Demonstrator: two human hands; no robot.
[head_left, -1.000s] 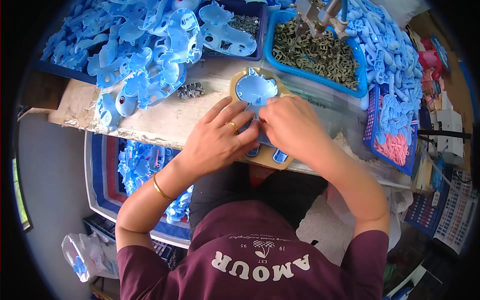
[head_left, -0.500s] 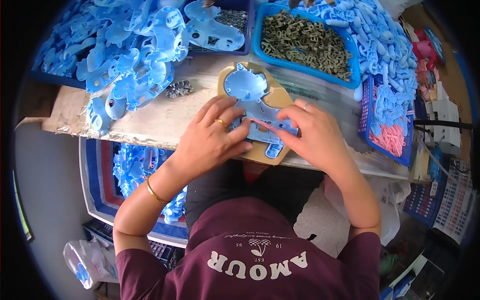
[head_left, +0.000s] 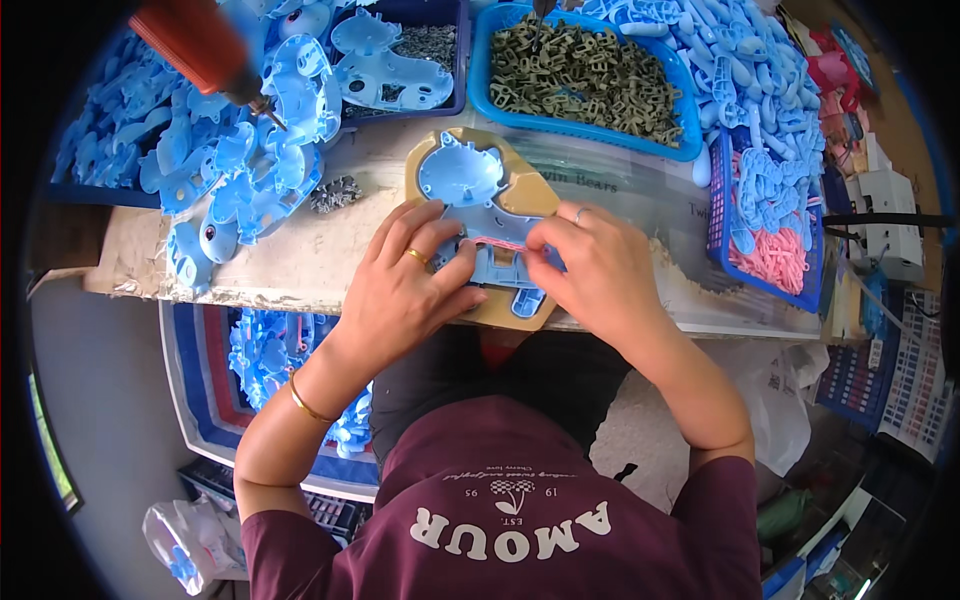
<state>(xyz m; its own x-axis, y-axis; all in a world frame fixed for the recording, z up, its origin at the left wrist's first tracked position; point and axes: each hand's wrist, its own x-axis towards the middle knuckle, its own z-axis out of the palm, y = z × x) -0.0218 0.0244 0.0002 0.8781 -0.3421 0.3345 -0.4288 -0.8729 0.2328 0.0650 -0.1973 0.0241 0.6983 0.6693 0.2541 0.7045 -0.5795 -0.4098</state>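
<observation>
A blue plastic shell half [head_left: 460, 172], hollow side up, lies in a tan, board-like holder [head_left: 530, 190] at the table's front edge. Across the shell runs a thin pink plastic strip [head_left: 497, 242]. My left hand [head_left: 412, 280] is bent over the shell's left side, its fingers gripping there, with the index fingertip by the strip's left end. At the other end, my right hand [head_left: 590, 268] pinches the strip between thumb and forefinger, down against the shell. Fingers hide both strip ends and part of the shell.
An orange-red power screwdriver [head_left: 195, 45] hangs over heaped blue shells [head_left: 235, 190] on the left. Behind the holder stand a blue tray [head_left: 480, 120] of metal clips and a bin [head_left: 462, 60] of screws. A basket [head_left: 718, 210] of pink and blue parts sits right.
The pink strip, slanted before, now lies straighter across the shell, and my right fingers have come down with it. The orange-red screwdriver has come into view at upper left.
</observation>
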